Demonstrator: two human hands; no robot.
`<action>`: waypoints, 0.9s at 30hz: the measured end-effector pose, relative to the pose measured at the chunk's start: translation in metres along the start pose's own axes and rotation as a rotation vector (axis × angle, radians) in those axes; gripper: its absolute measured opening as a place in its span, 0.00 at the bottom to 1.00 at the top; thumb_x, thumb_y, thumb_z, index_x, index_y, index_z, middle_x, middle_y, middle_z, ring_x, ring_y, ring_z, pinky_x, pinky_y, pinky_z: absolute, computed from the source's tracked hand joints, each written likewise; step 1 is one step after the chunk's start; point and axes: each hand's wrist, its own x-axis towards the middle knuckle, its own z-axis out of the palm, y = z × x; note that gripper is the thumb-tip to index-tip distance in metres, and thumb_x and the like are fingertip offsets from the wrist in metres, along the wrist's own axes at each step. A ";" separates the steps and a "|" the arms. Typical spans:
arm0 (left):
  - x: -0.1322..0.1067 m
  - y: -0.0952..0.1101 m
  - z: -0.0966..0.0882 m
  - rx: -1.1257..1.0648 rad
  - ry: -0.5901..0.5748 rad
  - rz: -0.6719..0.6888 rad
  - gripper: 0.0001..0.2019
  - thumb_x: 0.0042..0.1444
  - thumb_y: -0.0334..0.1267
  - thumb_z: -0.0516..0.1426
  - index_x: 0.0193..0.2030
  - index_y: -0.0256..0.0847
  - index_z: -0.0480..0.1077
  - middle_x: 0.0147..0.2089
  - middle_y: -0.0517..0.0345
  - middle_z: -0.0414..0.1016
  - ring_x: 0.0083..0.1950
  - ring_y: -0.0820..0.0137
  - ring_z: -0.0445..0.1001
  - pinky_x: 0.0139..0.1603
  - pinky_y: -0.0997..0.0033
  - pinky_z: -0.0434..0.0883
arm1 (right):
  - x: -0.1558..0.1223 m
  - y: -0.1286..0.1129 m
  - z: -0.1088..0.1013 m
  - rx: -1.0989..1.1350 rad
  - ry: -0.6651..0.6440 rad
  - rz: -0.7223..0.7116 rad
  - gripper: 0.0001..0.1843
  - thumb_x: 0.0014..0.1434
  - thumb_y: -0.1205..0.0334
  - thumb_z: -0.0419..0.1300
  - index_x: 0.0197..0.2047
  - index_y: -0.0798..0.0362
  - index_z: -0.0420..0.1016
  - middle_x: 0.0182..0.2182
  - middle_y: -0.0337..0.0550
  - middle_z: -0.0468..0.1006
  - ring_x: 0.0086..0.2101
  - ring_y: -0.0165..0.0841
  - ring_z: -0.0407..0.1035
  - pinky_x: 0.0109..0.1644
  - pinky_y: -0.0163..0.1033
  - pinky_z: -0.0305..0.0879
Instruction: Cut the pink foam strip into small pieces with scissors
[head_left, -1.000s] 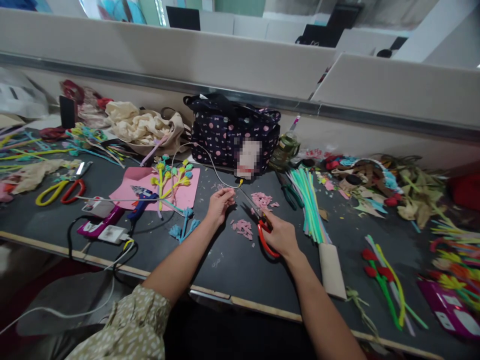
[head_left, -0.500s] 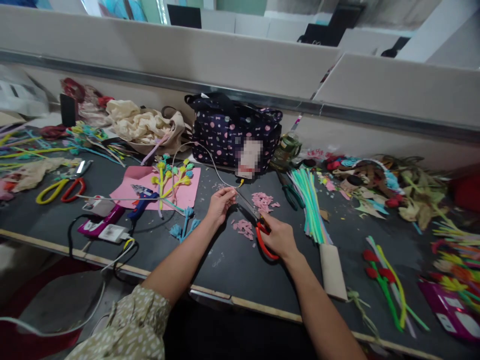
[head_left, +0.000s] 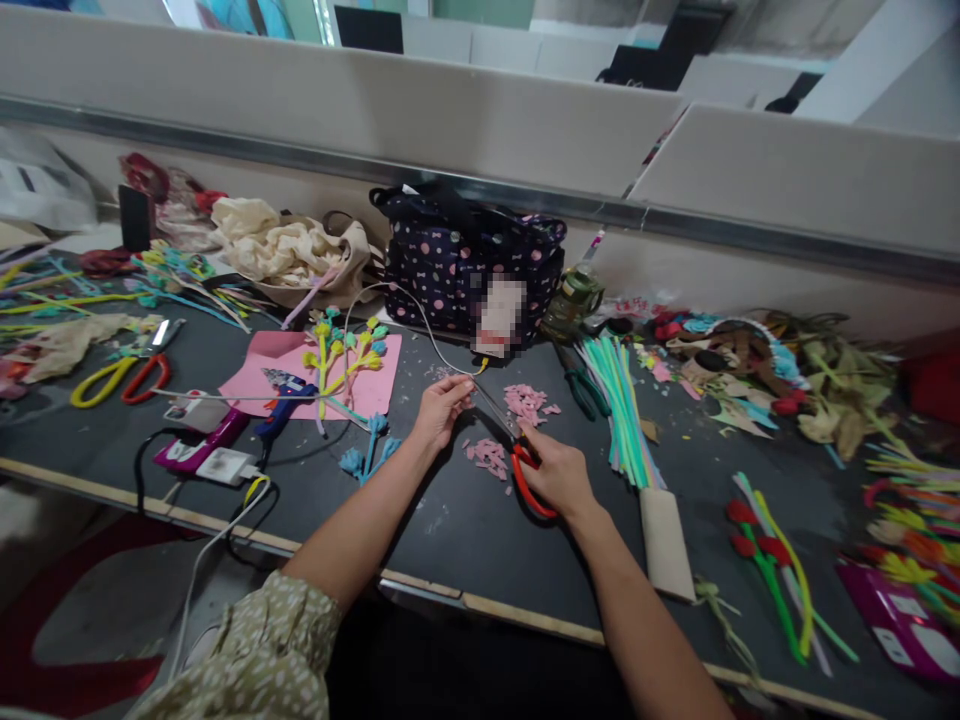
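Note:
My right hand (head_left: pixel 556 470) is wrapped around the orange-red handle of the scissors (head_left: pixel 528 490). The blades point up and left, toward my left hand (head_left: pixel 444 408), and look nearly closed. Thumb and fingertips of that hand are pinched together beside the blade tips; whatever lies between them is too small to make out. Under and beside the scissors are two heaps of small pink cut pieces, a nearer heap (head_left: pixel 487 457) and a farther heap (head_left: pixel 525 403).
Behind my hands stands a dark patterned bag (head_left: pixel 427 265) with a phone leaning on it. Pliers (head_left: pixel 581 385) and a bundle of pastel pipe cleaners (head_left: pixel 619 410) lie to the right. Leftward are pink paper (head_left: pixel 251 370), a blue glue gun (head_left: pixel 285 408), cables and other scissors (head_left: pixel 135 370).
The scissor blades have come together from a wider spread. Both hands stay almost in place. At the lower left the hanging white cable has shifted.

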 end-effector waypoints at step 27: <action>0.002 -0.003 -0.003 0.002 0.020 -0.010 0.17 0.31 0.36 0.72 0.31 0.34 0.75 0.27 0.59 0.75 0.23 0.79 0.66 0.29 0.75 0.64 | 0.000 -0.001 0.004 0.030 -0.055 -0.012 0.25 0.57 0.62 0.56 0.59 0.54 0.69 0.47 0.48 0.80 0.42 0.36 0.76 0.43 0.36 0.69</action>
